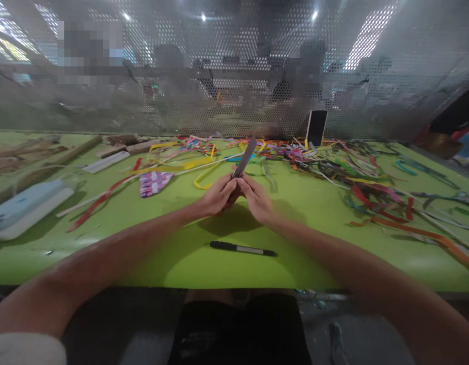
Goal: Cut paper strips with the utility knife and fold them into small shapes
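My left hand [219,193] and my right hand [256,197] meet above the green table [234,271], fingers closed around the lower end of a flat dark grey strip [245,158]. The strip slants up and to the right from between my thumbs. Something dark reddish shows between the palms, too hidden to name. A black pen with a pale band [242,249] lies on the table nearer to me than both hands. To the left of my left hand lies a pink and purple woven piece [154,183].
Coloured strips [375,203] are heaped along the back and right. A phone [317,128] leans upright against the perforated metal panel [234,91]. A light blue and white case [29,205] lies at the left, near a white bar [106,161] and brown pieces.
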Motion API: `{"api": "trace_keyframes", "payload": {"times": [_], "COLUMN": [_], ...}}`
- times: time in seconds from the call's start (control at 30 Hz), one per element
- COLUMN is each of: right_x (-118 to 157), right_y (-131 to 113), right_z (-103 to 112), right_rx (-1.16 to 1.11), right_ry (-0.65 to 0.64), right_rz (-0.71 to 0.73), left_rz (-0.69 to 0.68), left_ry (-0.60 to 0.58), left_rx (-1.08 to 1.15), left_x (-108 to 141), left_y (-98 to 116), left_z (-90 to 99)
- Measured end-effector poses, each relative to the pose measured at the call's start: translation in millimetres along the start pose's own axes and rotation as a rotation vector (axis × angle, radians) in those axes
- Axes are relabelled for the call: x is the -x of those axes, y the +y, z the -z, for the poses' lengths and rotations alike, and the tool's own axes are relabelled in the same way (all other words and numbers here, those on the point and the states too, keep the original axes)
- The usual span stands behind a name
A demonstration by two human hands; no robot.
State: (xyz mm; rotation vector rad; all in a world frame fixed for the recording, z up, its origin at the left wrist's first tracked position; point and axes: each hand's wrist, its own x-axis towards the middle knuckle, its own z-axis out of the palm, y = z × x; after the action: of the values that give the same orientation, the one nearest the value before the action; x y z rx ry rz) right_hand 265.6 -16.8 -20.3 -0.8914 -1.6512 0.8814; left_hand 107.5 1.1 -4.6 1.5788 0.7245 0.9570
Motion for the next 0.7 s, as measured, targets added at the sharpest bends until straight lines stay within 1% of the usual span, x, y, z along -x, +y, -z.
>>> {"api": "trace_keyframes", "payload": {"times": [0.17, 0.43, 0.7], "right_x": [-1.4, -2.6, -1.2], "right_y": [10.4, 13.3, 13.1], "right_z": [-3.5, -1.9, -0.9], "right_rx": [-0.07, -0.156, -0.199], "right_ry": [-0.019, -0.044, -0.036], "right_rz": [-0.039, -0.069, -0.104], "left_rz": [-0.026, -0.074, -0.076], "left_ry": [-0.012, -0.039, -0.06], "left_rx": [-0.025, -0.071, -0.123], "left_x": [-0.6, -1.7, -3.5], "left_y": [-4.9, -9.3, -4.5], "left_z": [3.5, 5.3, 4.6]}}
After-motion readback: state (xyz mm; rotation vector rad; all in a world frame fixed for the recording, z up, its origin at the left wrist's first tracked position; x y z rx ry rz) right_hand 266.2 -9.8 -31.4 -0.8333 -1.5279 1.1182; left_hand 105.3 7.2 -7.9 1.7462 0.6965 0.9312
